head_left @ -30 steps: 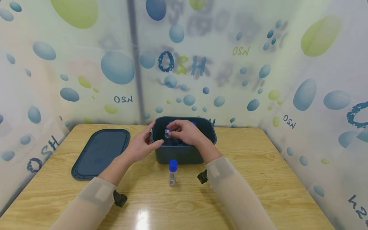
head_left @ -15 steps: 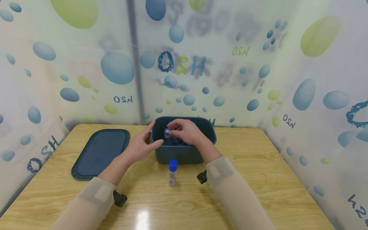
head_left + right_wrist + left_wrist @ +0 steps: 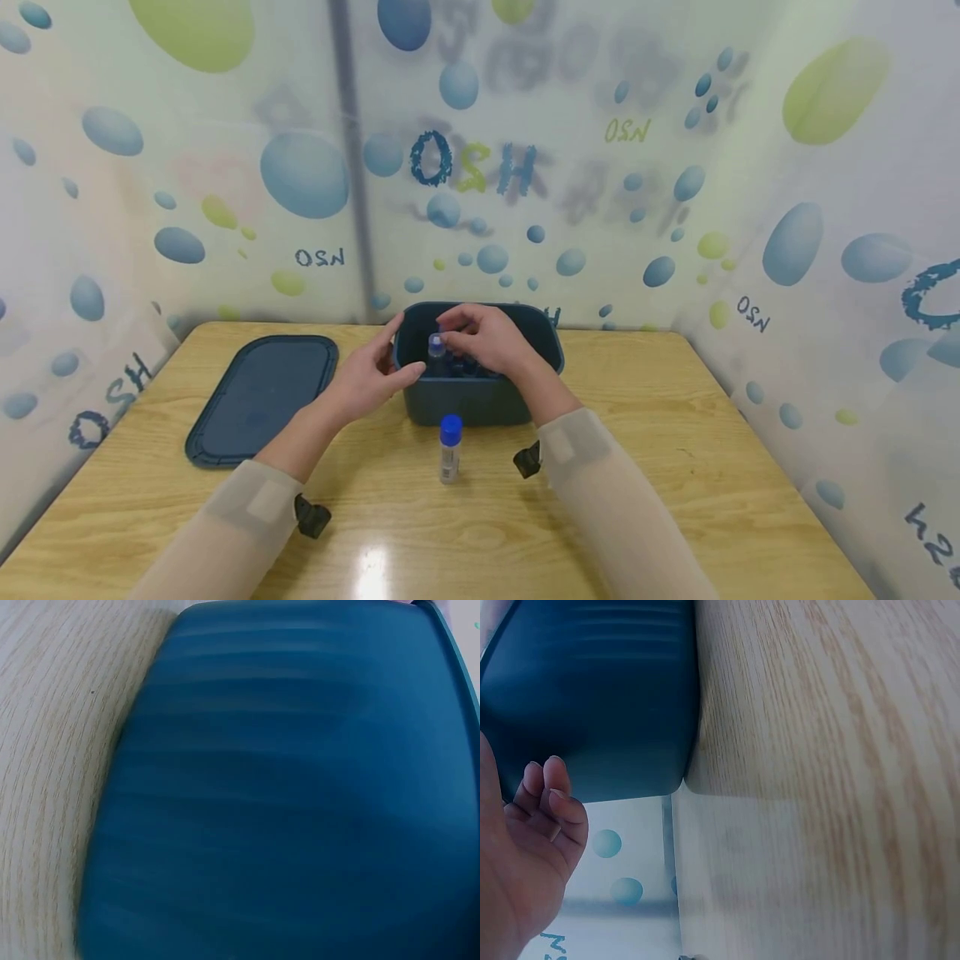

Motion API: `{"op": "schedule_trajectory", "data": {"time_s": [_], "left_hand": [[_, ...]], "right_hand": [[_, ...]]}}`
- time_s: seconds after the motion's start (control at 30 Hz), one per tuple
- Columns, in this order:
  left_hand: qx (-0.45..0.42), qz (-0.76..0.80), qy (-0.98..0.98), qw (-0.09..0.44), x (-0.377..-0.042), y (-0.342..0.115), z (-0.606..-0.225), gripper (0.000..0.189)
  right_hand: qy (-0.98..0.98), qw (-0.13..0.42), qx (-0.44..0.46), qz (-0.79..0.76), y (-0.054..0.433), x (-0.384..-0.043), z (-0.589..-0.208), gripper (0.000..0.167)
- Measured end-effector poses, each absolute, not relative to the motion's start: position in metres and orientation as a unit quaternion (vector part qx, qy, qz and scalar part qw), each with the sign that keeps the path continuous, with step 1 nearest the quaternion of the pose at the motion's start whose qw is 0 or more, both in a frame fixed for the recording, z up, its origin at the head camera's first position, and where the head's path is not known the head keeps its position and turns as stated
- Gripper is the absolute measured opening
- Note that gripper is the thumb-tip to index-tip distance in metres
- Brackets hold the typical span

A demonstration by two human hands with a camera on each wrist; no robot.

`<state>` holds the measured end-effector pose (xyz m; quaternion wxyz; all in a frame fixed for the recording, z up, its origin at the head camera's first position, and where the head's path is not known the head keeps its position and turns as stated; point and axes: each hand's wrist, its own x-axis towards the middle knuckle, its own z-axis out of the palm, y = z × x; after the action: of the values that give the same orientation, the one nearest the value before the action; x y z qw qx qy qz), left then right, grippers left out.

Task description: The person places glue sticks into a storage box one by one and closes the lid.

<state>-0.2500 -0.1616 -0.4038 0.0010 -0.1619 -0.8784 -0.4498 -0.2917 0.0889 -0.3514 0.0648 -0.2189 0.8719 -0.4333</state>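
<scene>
A dark blue plastic bin [image 3: 468,404] stands at the back of the table. My left hand [image 3: 360,385] rests at its left end, thumb over the front rim and index finger along the side. In the left wrist view the other fingers of my left hand [image 3: 536,840] bend loosely beside the bin wall. My right hand [image 3: 487,337] reaches into the bin, thumb and fingertips right at the top of a small clear vial [image 3: 437,350]; I cannot tell whether they pinch it. Another vial with a blue cap [image 3: 450,450] stands upright before the bin.
The bin's flat dark blue lid [image 3: 262,400] lies on the wooden table [image 3: 637,467] at left. Other small items inside the bin are mostly hidden by the right hand. A patterned curtain [image 3: 600,167] rises close behind the bin and on both sides.
My right hand has shifted slightly up and to the right inside the bin, its index finger lifting a little. My left hand, the bin, lid and blue-capped vial stay in place.
</scene>
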Motion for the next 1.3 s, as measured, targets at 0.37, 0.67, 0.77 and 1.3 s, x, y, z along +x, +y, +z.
{"op": "schedule_trajectory", "data": {"time_s": [0.37,0.67,0.77,1.3], "left_hand": [[-0.159,-0.455,-0.876,0.001,-0.25,-0.162,-0.406,0.095],[-0.158,-0.463,-0.872,0.003,-0.249,-0.163,-0.407,0.095],[-0.16,-0.461,-0.873,0.005,-0.249,-0.162,-0.406,0.095],[-0.162,-0.455,-0.876,0.007,-0.249,-0.161,-0.405,0.095]], "right_hand": [[0.828,0.033,-0.23,-0.51,0.093,-0.291,-0.348,0.036],[0.79,0.011,-0.267,-0.551,0.107,-0.275,-0.334,0.03],[0.793,0.009,-0.268,-0.547,0.115,-0.265,-0.331,0.031],[0.803,0.057,-0.247,-0.539,0.158,-0.21,-0.33,0.026]]}}
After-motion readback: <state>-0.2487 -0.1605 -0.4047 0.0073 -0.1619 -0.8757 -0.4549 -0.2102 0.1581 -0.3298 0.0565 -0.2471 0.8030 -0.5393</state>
